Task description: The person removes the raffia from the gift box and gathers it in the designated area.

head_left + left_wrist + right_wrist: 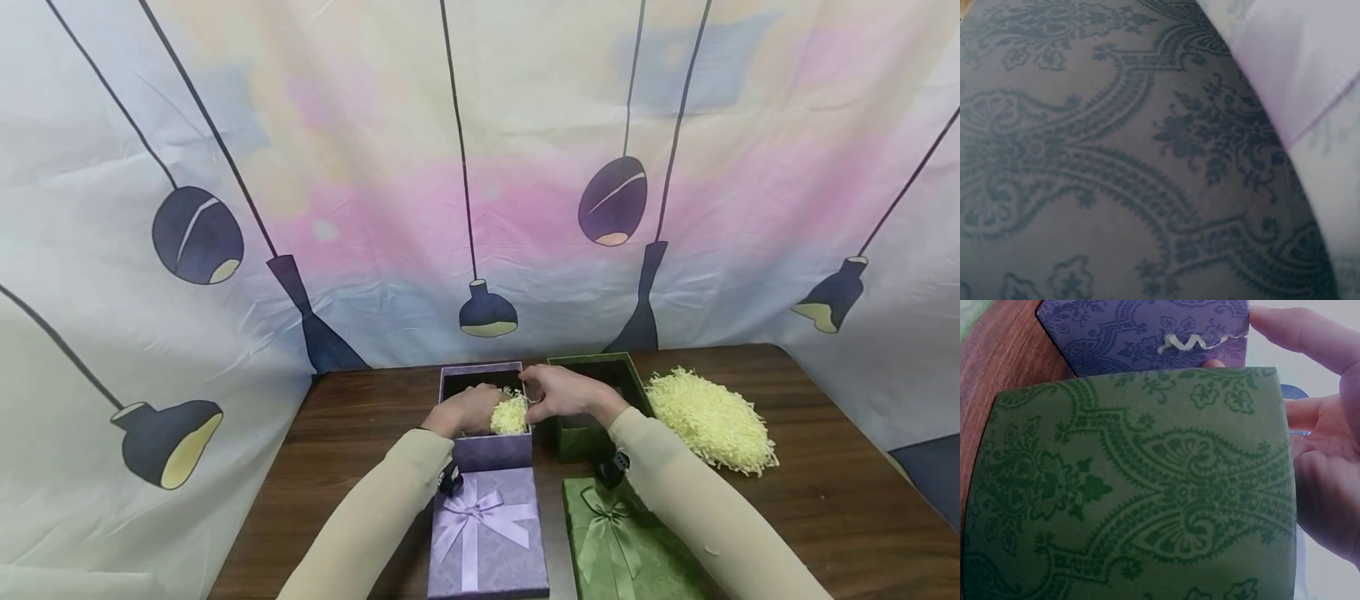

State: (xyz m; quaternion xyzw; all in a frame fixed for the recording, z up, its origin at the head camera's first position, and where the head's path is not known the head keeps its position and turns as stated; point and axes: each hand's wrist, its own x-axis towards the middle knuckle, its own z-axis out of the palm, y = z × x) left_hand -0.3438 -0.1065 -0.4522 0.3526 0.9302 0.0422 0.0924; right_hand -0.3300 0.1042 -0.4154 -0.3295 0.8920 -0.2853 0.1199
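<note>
In the head view my left hand (472,408) reaches into a lidless purple gift box (491,452). Its fingertips are hidden, beside a clump of pale yellow shredded paper (509,417) in the box's near right part. At the right rim of the same box is my right hand (566,392), thumb and fingers apart. In the right wrist view the hand (1329,444) has one digit touching the purple box's edge (1147,331), and another fingertip (1213,363) shows by its outer wall. A paper shred (1191,342) lies against that wall.
A lidless green gift box (577,446) stands right of the purple one. Nearer lie a purple lid (510,554) and a green lid (645,558), both with ribbon bows. A large heap of yellow shredded paper (708,421) sits at right on the wooden table (345,450).
</note>
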